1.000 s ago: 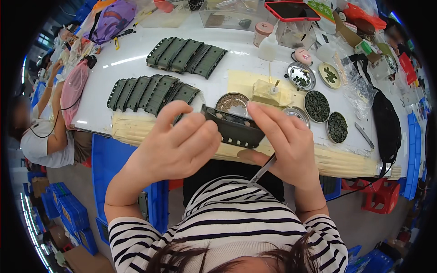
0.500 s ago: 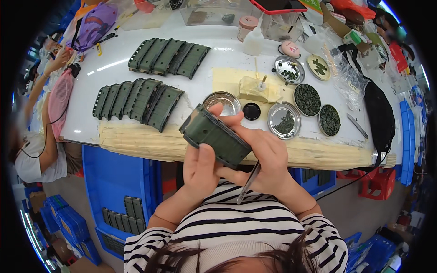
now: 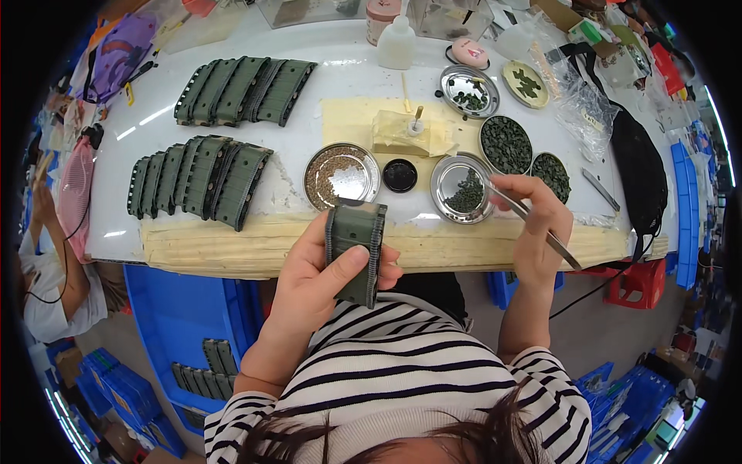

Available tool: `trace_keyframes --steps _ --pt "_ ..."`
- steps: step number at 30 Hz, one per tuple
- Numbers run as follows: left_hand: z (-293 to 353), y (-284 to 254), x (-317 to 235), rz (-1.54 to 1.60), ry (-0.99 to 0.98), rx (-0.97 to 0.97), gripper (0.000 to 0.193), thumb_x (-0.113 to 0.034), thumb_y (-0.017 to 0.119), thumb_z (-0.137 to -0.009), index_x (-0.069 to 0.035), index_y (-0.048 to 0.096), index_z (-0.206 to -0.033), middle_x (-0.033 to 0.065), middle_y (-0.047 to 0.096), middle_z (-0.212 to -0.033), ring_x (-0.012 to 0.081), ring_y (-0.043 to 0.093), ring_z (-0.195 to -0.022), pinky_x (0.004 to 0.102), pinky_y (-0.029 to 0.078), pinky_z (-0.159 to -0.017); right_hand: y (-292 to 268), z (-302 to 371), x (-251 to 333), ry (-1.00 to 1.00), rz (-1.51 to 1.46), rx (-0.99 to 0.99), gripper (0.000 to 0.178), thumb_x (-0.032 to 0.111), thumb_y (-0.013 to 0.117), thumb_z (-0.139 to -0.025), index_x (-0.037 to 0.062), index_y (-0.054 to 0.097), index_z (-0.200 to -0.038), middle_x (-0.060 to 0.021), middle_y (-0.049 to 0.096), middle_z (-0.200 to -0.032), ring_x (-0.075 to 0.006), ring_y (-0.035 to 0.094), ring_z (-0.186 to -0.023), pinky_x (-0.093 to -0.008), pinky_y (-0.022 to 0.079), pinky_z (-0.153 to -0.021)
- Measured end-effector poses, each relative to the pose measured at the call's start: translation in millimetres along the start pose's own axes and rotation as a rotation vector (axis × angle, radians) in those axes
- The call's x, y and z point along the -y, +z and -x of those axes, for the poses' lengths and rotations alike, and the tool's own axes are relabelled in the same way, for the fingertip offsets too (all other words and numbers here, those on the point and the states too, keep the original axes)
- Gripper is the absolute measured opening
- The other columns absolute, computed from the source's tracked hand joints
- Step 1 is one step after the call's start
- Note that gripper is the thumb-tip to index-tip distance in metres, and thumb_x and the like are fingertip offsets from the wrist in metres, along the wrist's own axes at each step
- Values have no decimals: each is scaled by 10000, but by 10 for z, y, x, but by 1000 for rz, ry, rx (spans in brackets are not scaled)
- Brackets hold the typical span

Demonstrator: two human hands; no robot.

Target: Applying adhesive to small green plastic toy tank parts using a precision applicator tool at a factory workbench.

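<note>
My left hand [image 3: 307, 280] is closed around a dark green curved piece [image 3: 352, 259] with ridged edges and small holes, its thumb pressed on the face and fingers behind. Metal tweezers [image 3: 558, 246] are gripped in my right hand [image 3: 541, 232], their tip over the rim of a silver dish [image 3: 450, 207] of small dark green bits [image 3: 467, 195]. Whether the tips hold anything is too small to tell. Left of that dish are a small black round pot [image 3: 399, 175] and a silver dish of brown grains [image 3: 332, 174].
Two rows of similar dark green pieces [image 3: 197, 178] lie at the left. Round tins of green chips [image 3: 505, 145] stand at the right, near a black bag [image 3: 638, 170]. A taped block [image 3: 394, 133] and a white bottle [image 3: 396, 42] stand behind. A blue crate [image 3: 182, 301] is below.
My hands have parted. The right one with the tweezers has moved right to the dish of green bits; the left has turned the green piece more upright.
</note>
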State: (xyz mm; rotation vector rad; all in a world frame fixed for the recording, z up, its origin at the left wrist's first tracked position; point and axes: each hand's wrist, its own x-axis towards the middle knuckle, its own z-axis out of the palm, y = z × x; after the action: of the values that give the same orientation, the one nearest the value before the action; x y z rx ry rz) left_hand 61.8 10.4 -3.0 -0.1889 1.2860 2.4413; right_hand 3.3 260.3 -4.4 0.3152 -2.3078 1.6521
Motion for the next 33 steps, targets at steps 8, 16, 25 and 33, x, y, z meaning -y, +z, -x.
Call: trace_keyframes --steps 8,16,25,33 --pt "-29 -6 -93 -79 -70 10 389 -109 551 -948 1 432 -1301 187 641 -1026 209 674 -856 317 569 -752 23 -18 -182 17 25 -2 136 60 677 -840 6 692 -964 -75 672 -819 -128 602 -741 -246 465 -679" --pt "-50 134 -79 -153 30 -53 563 -79 537 -923 -63 280 -1424 236 611 -1074 224 686 -770 309 594 -668 48 -50 -217 -109 256 97 133 104 617 -904 -21 662 -899 -84 625 -800 -162 589 -712 -263 448 -644" --pt "-32 67 -12 -232 54 31 182 -142 507 -981 -26 502 -1122 55 571 -948 135 646 -826 258 553 -723 36 -79 -196 -178 327 137 143 92 586 -923 -30 661 -916 -80 619 -801 -143 581 -716 -252 441 -644" --pt "-196 142 20 -287 57 90 166 -176 447 -1011 -24 500 -972 73 596 -912 133 647 -813 260 546 -722 166 -32 159 -194 -88 117 112 69 599 -883 2 687 -863 -62 646 -756 -167 557 -688 -283 423 -631"
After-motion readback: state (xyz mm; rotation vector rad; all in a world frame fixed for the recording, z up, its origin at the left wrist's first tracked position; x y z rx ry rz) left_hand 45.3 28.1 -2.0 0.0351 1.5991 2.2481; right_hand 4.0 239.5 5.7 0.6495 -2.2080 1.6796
